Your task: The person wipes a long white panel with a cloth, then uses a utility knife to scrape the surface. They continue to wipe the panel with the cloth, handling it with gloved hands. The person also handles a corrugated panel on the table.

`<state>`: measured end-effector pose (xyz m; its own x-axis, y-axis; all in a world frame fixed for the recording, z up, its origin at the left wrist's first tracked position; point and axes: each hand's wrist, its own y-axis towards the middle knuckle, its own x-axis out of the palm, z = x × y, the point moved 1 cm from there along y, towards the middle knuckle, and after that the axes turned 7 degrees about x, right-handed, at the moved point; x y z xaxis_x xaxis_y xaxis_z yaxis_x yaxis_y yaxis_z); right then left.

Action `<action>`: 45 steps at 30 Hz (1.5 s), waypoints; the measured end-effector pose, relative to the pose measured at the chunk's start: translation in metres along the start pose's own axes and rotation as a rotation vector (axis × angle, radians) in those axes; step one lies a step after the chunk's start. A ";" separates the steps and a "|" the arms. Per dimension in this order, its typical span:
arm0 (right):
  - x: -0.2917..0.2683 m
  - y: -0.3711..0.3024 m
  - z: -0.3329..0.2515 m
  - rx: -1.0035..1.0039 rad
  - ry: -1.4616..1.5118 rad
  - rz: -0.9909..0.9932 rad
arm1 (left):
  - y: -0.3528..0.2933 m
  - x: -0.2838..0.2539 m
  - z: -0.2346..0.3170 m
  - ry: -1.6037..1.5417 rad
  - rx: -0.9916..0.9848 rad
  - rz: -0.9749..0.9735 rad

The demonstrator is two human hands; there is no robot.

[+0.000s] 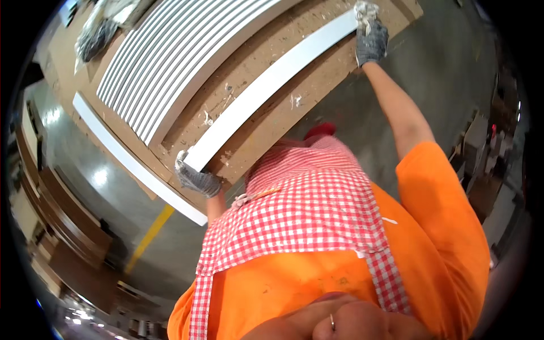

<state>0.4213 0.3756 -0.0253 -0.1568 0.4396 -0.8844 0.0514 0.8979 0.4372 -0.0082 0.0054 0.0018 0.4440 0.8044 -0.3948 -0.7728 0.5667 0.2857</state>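
Observation:
A long white board (277, 82) lies across the worktable near me, bowed in this wide view. My left hand (196, 177), in a grey work glove with white-smeared fingers, is closed around its near left end. At the far right end, my right hand (371, 41) wears a matching glove and grips the board. Its fingers look whitish and crumpled; whether a rag is also in them I cannot tell. Beyond the board stands a row of several similar white boards (187, 59), packed closely side by side.
The brown worktable (249, 150) is spotted with white scraps and smears. Another white board (136, 158) lies along its left edge. A clear plastic bag with dark contents (97, 38) sits at the far left. Brown panels (73, 218) are stacked left; cartons (484, 195) stand right.

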 end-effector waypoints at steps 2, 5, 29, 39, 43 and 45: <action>0.014 -0.018 -0.015 0.109 0.039 -0.021 | -0.003 -0.009 0.005 -0.096 -0.077 0.062; -0.019 0.018 0.005 0.066 -0.018 0.060 | -0.006 0.023 0.017 -0.187 -0.087 0.047; -0.010 0.025 0.016 0.011 0.273 0.055 | 0.026 -0.012 0.021 -1.224 -0.685 0.223; -0.110 -0.017 -0.202 -0.308 1.429 -0.546 | 0.029 -0.045 0.004 0.166 -0.413 -0.273; -0.182 -0.065 -0.295 -1.178 0.991 -0.528 | 0.044 -0.035 0.069 0.574 -0.067 -0.320; -0.190 -0.093 -0.318 -1.368 1.062 -0.524 | 0.042 -0.044 0.118 0.307 -0.234 -0.255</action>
<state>0.1323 0.2010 0.1543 -0.4121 -0.5455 -0.7298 -0.8801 0.0311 0.4737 -0.0067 0.0149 0.1341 0.5054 0.5343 -0.6776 -0.7534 0.6561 -0.0446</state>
